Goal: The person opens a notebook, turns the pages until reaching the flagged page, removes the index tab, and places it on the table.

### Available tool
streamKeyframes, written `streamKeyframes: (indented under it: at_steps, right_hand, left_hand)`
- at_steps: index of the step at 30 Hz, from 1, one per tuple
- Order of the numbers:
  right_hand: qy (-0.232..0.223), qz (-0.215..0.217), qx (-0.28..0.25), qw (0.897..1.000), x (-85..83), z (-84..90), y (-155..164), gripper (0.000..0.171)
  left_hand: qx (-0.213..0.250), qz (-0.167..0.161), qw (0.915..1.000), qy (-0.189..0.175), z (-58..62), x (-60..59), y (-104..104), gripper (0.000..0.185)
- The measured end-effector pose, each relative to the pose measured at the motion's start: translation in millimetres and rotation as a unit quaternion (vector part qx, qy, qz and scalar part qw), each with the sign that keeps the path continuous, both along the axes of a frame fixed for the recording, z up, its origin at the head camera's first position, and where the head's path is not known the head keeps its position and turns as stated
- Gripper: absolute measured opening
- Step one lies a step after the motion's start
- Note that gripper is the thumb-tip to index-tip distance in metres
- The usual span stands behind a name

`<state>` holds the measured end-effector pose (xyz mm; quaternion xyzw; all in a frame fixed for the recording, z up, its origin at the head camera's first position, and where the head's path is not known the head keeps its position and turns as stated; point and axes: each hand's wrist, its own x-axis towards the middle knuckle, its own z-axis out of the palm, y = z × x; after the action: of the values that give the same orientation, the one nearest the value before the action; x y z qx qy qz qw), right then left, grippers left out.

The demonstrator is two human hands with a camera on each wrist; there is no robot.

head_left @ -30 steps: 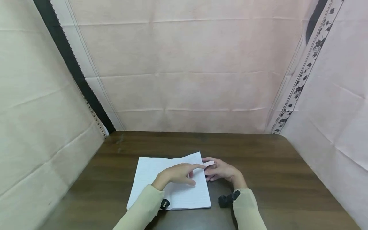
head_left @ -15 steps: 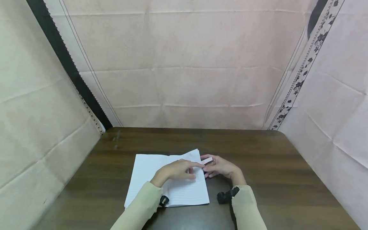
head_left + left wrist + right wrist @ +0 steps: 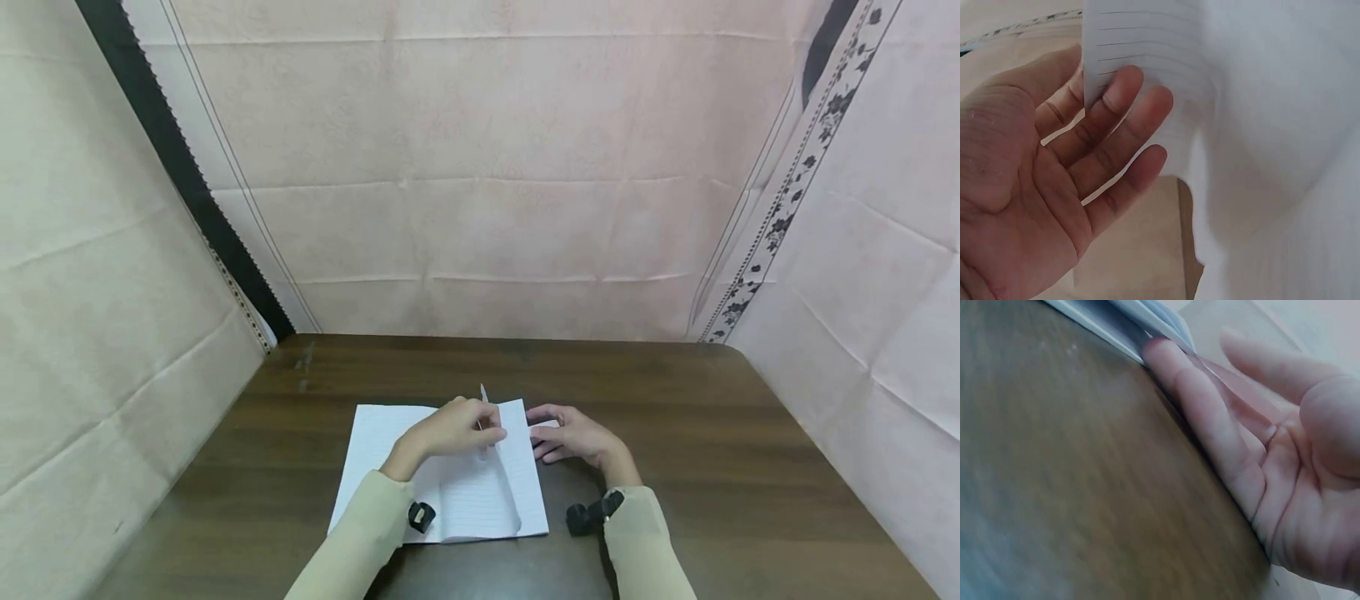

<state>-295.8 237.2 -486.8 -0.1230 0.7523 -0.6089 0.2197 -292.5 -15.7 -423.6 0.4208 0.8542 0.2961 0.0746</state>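
An open notebook (image 3: 378,450) with white lined pages lies on the brown table. Over its middle, my left hand (image 3: 448,433) pinches the edge of one page (image 3: 1154,37) between thumb and index finger; the other fingers are loosely bent against the sheet. That page stands up and bows, its top corner pointing upward in the head view. At the notebook's right edge is my right hand (image 3: 577,435), palm inward. Its fingertips touch the page edges (image 3: 1154,322) in the right wrist view, and the thumb is held apart from them. A small white paper piece (image 3: 546,424) shows between its fingers.
The wooden table (image 3: 712,467) extends around the notebook on all sides. Pale cloth (image 3: 510,167) hangs behind it and at both sides. A black camera strap (image 3: 596,512) sits on the right wrist, another (image 3: 422,516) on the left.
My left hand has taken hold of a page near the right edge and drawn it up and left. Its index finger was stretched toward the right hand before. The right hand stays in place.
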Motion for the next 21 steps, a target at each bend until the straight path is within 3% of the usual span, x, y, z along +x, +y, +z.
streamKeyframes:
  at_steps: [3,7,13,21]
  right_hand:
    - [-0.002,-0.016,0.013,1.0,-0.7,-0.3,-2,0.042]
    - [0.002,-0.025,0.026,0.999,0.2,-0.6,-3,0.04]
    - [0.007,-0.027,0.024,0.999,1.4,-1.5,-2,0.041]
    - [0.015,-0.024,0.025,0.999,1.0,-2.1,-4,0.041]
  left_hand:
    - [0.004,0.017,0.9998,0.003,3.7,-3.0,-8,0.004]
    - [-0.001,0.034,0.9993,0.016,8.4,-6.7,-18,0.013]
    - [0.002,0.035,0.9992,0.018,11.3,-10.7,-25,0.011]
    - [0.048,0.058,0.997,0.02,16.2,-12.0,-35,0.011]
